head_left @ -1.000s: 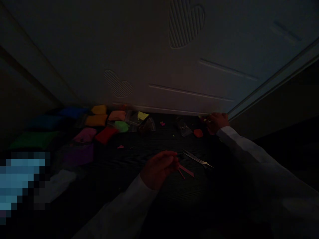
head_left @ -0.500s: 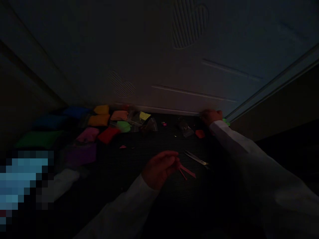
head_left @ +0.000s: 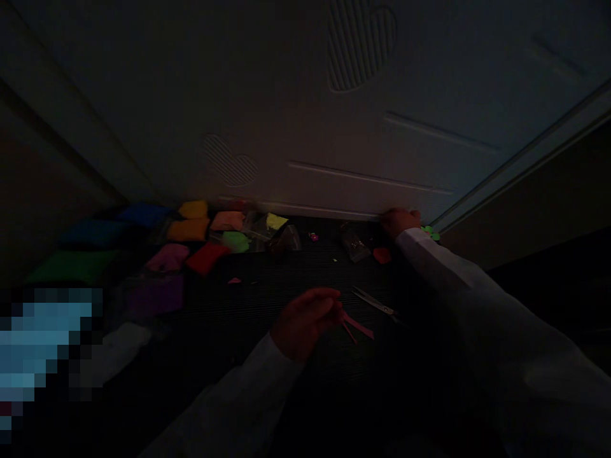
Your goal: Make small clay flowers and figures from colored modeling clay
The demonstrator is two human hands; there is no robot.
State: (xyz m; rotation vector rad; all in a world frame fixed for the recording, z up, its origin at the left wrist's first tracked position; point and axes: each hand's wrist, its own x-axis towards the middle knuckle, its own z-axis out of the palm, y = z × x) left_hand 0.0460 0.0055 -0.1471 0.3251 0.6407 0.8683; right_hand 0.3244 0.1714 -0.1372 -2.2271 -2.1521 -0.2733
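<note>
Very dark across the table (head_left: 279, 270), and the right hand (head_left: 400, 222) is up at the foot of the pale panel (head_left: 296, 114), its fingers turned away and lost in shadow, so whether they grip anything, I cannot tell! A bright green piece (head_left: 432, 233) peeks out just beside that wrist, partly covered by the sleeve (head_left: 443, 264). Down in the middle, the left hand (head_left: 303, 323) has its fingers curled in close together, thumb side up, pinching a pink strip (head_left: 360, 327); the upper part is hidden inside the grip, and two tails show, one broad, one thin. They fan out below the fingertips, long axis slanting down to the right, the thin tail steeper than the broad one. Just beyond them lie the scissors (head_left: 375, 303), blades slightly apart, tips to the upper left, handles swallowed by the dark at the lower right! Further back, an orange-red piece (head_left: 381, 256) sits beside a clear bag (head_left: 355, 244), contents too dim to name. Off to the left, a red packet (head_left: 207, 258) and a purple packet (head_left: 156, 295) lie among other coloured ones, too murky to read for any print, and a blocky blur masks the lower left edge
</note>
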